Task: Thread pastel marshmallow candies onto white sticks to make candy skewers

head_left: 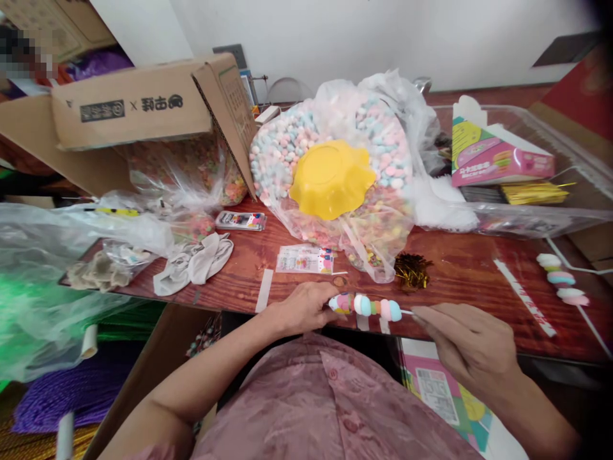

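Right hand (467, 348) and left hand (306, 306) both pinching a pastel pink-white-blue marshmallow skewer (371, 307), level.

Cardboard box (129, 108): perhaps "X".

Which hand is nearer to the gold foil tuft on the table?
Left. The left hand sits just below-left of the gold foil tuft, gripping the candy skewer at its tip; the right hand pinches the stick end, lower right of the tuft.

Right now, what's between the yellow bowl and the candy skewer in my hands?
In the head view, a small packet of stickers lies on the table between the yellow bowl and the candy skewer.
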`<state>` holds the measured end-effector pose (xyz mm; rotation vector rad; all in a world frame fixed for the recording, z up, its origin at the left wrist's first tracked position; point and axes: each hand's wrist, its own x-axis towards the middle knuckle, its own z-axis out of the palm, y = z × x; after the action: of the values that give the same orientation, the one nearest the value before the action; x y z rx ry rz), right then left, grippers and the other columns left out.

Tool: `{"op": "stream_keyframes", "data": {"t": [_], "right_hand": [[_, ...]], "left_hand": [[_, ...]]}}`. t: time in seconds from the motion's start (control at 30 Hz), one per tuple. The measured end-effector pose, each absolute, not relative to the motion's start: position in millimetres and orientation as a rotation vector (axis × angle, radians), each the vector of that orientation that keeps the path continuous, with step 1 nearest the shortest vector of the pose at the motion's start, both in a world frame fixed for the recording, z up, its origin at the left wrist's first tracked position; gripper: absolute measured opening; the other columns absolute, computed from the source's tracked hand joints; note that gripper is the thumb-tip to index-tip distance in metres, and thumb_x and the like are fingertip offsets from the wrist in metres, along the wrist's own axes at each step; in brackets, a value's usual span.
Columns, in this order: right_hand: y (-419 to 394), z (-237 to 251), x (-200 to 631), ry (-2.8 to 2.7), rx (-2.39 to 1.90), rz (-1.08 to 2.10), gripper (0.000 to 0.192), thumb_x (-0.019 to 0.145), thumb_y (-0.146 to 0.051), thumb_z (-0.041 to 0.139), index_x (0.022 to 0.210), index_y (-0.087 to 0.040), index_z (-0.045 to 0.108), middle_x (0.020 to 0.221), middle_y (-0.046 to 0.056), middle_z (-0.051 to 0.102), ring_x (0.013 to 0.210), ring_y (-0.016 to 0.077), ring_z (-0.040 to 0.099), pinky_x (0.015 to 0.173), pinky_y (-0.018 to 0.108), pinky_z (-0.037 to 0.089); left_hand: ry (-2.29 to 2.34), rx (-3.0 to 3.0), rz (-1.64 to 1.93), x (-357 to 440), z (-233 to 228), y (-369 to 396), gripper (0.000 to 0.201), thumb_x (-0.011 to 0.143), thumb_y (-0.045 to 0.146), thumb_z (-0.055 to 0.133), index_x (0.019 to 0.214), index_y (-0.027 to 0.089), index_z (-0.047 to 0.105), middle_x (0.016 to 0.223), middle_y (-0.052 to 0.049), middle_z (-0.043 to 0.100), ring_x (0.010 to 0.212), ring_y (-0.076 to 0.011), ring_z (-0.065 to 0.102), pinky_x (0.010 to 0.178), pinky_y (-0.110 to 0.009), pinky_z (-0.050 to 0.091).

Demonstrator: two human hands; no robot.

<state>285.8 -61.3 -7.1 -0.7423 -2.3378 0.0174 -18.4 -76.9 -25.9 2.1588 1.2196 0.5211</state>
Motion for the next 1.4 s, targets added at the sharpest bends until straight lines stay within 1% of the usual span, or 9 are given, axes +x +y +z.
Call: {"op": "stream_keyframes", "data": {"t": [0.03,0.17,0.37,0.6,0.73,0.87,1.0,1.2,1.4], "right_hand": [[-61,-5,285,-2.357,-0.753,0.000,0.026,0.092,-0.007,0.056,0.109,-0.024,0.066,0.081,0.001,0.072,0.065,0.0155,0.066,0.062,0.030,0.049],[-59,1,285,-2.436,-0.759,0.002,0.017,0.097,-0.012,0.051,0.106,-0.021,0.063,0.077,0.001,0.070,0.057,0.0145,0.060,0.057,0.031,0.042],[-59,8,280,-2.543,-0.684,0.031,0.019,0.095,-0.010,0.047,0.096,-0.021,0.064,0.077,0.002,0.070,0.057,0.0153,0.057,0.056,0.031,0.037],[-59,12,266,-2.576,-0.544,-0.139,0.027,0.090,-0.002,0.043,0.095,-0.018,0.064,0.071,0.002,0.064,0.062,0.0160,0.053,0.063,0.033,0.035],[-60,10,267,-2.609,-0.521,-0.081,0.027,0.087,0.000,0.041,0.093,-0.017,0.061,0.071,0.001,0.062,0.061,0.0163,0.051,0.062,0.033,0.031],[-60,9,265,-2.628,-0.524,-0.038,0.027,0.088,0.000,0.040,0.093,-0.017,0.060,0.068,0.001,0.059,0.060,0.0169,0.049,0.062,0.033,0.029],[-52,15,257,-2.647,-0.493,-0.038,0.022,0.095,-0.005,0.042,0.093,-0.017,0.061,0.068,0.000,0.059,0.060,0.0163,0.049,0.062,0.033,0.027],[-38,15,240,-2.590,-0.375,-0.049,0.026,0.094,-0.003,0.039,0.094,-0.017,0.061,0.065,-0.001,0.058,0.059,0.0152,0.048,0.061,0.032,0.029],[-44,1,222,-2.639,-0.328,-0.010,0.028,0.092,-0.005,0.039,0.080,-0.018,0.060,0.065,0.001,0.059,0.057,0.0162,0.047,0.060,0.033,0.028]], "left_hand": [[1.288,2.253,0.445,-18,-26,-77,0.006,0.087,0.019,0.065,0.092,0.016,0.065,0.088,-0.006,0.069,0.080,-0.0195,0.064,0.071,-0.027,0.047],[1.403,2.505,0.211,-17,-20,-80,0.014,0.083,0.010,0.058,0.094,0.014,0.065,0.096,-0.012,0.071,0.085,-0.0236,0.066,0.072,-0.030,0.047],[1.447,2.281,0.393,-14,-15,-80,0.011,0.081,0.013,0.061,0.090,0.018,0.064,0.084,-0.006,0.070,0.078,-0.0213,0.065,0.066,-0.028,0.043],[1.343,2.073,0.465,-13,-17,-78,0.012,0.080,0.024,0.074,0.082,0.017,0.065,0.077,-0.002,0.068,0.069,-0.0177,0.062,0.062,-0.025,0.038],[1.358,1.944,0.492,-17,-14,-76,0.020,0.083,0.035,0.074,0.090,0.018,0.067,0.081,0.000,0.069,0.073,-0.0164,0.063,0.068,-0.025,0.042],[1.329,2.125,0.280,-14,-16,-78,0.038,0.081,0.052,0.075,0.094,0.017,0.067,0.088,-0.004,0.071,0.082,-0.0219,0.067,0.071,-0.028,0.044],[1.227,2.236,0.130,-9,-18,-78,0.043,0.079,0.052,0.077,0.103,0.017,0.068,0.095,-0.007,0.072,0.090,-0.0258,0.068,0.073,-0.029,0.045],[1.051,1.804,0.304,-8,-9,-74,0.038,0.075,0.046,0.082,0.098,0.018,0.070,0.083,0.001,0.069,0.076,-0.0160,0.064,0.068,-0.023,0.044],[1.051,1.825,0.230,-8,-11,-74,0.039,0.075,0.052,0.079,0.087,0.018,0.065,0.073,0.003,0.060,0.068,-0.0142,0.056,0.060,-0.023,0.036]]}}
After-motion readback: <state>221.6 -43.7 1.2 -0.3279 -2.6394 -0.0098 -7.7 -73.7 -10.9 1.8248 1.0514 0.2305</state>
